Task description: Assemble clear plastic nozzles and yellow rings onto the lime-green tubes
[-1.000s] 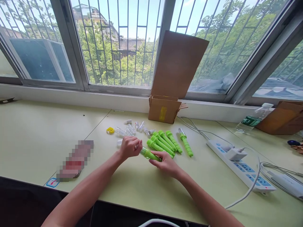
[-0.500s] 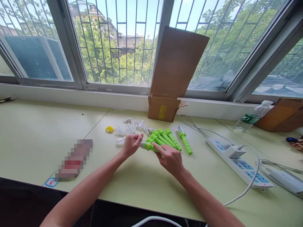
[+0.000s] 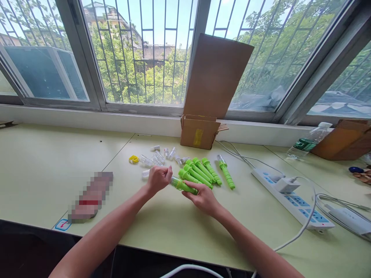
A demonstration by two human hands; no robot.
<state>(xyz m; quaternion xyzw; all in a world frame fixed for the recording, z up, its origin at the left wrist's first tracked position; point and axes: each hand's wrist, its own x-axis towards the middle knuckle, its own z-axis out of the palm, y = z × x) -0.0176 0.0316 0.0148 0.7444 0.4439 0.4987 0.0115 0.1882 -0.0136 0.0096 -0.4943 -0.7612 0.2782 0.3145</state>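
**Both hands on one green tube, mid-table**

Small yellow plastic ring (image 3: 134, 158) and scattered clear plastic caps (image 3: 158, 156) lie on the pale green table (image 3: 43, 162). Left hand (image 3: 158, 178) is curled narrow around the clear tip of a bright green ribbed plastic tube (image 3: 183, 185). The tube is held just above the tabletop. Right hand (image 3: 203, 199) grips its green body from below. Just behind is a row of matching green tubes (image 3: 199, 172). Further right is a white power strip (image 3: 292, 200).

Grip shifts on the green stick (image 3: 184, 186)
The left hand (image 3: 158, 178) closes from a loose pinch into a fist over the clear tip; the right hand (image 3: 203, 199) drops from above the stick to hold it from below, at frame centre.
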